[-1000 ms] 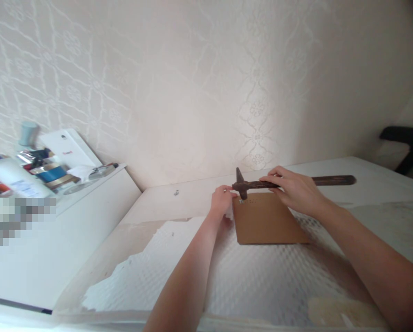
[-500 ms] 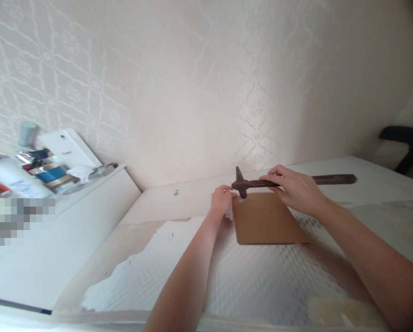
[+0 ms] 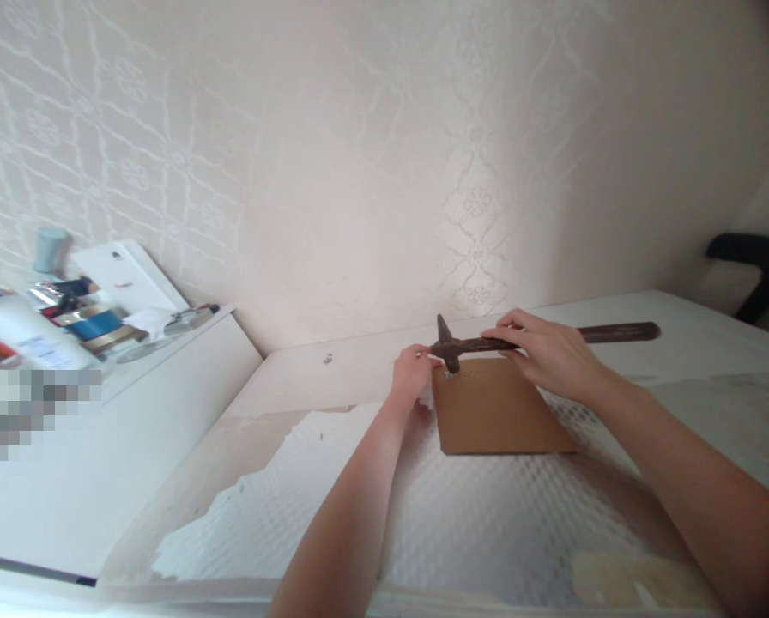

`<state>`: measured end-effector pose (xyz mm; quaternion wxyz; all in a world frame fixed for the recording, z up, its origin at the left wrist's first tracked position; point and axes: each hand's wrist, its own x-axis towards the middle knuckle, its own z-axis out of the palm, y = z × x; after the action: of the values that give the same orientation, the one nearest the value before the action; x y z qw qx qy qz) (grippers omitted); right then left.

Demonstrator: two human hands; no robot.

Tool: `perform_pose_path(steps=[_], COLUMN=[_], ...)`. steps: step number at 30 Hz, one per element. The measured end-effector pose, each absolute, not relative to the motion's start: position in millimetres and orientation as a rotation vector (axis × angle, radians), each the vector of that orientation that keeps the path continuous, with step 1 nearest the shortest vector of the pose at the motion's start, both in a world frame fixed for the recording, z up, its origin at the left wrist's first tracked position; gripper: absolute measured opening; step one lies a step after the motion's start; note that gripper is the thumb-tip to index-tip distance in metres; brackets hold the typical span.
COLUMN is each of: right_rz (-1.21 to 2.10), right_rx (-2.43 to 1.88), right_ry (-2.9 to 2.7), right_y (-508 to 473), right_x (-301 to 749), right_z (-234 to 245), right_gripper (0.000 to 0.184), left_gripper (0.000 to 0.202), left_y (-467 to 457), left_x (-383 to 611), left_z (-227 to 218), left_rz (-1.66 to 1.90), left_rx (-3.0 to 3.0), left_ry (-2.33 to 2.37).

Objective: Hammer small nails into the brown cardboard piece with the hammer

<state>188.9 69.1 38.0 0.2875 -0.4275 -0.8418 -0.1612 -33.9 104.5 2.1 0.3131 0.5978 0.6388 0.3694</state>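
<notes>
Over at your far left, a white side shelf (image 3: 166, 378) carries a clutter of small items: a grey-blue cylindrical cap (image 3: 50, 249), a white flat box (image 3: 130, 275) leaning against the patterned cream wallpaper (image 3: 359, 172), and a blue roll of tape (image 3: 94, 324), all well apart from your hands. Moving right, the white desk (image 3: 294, 378) begins, its near part covered by a sheet of clear bubble wrap (image 3: 462, 515), and a tiny metal piece (image 3: 327, 358) lies on the bare desk near the wall. Your left hand (image 3: 412, 375) rests at the left far corner of a flat brown cardboard rectangle (image 3: 497, 408), fingers pinched together just under the hammer head; whatever they pinch is too small to make out. The cardboard lies on the bubble wrap, between your two hands. Your right hand (image 3: 548, 354) is closed around the dark rusty hammer (image 3: 481, 343), gripping it high up close to the head, with the head hovering right above the cardboard's far left corner and touching or nearly touching your left fingertips. The hammer's dark wooden handle juts out to the right past your hand, level over the desk. At the far right edge, a black chair armrest (image 3: 754, 257) shows beyond the desk.
</notes>
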Motion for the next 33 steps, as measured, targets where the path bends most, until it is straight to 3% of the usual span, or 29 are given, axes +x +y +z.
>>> perform_pose_path(steps=[33], right_rz=[-0.451], right_rx=[-1.156], right_ry=[-2.228], right_y=[70.1], right_x=[188.7], right_z=[36.5], right_gripper=[0.029], left_gripper=[0.022], left_y=[106.5], left_x=[-33.6], left_z=[-0.6], left_rz=[0.996], left_rx=[1.572], left_ry=[1.697])
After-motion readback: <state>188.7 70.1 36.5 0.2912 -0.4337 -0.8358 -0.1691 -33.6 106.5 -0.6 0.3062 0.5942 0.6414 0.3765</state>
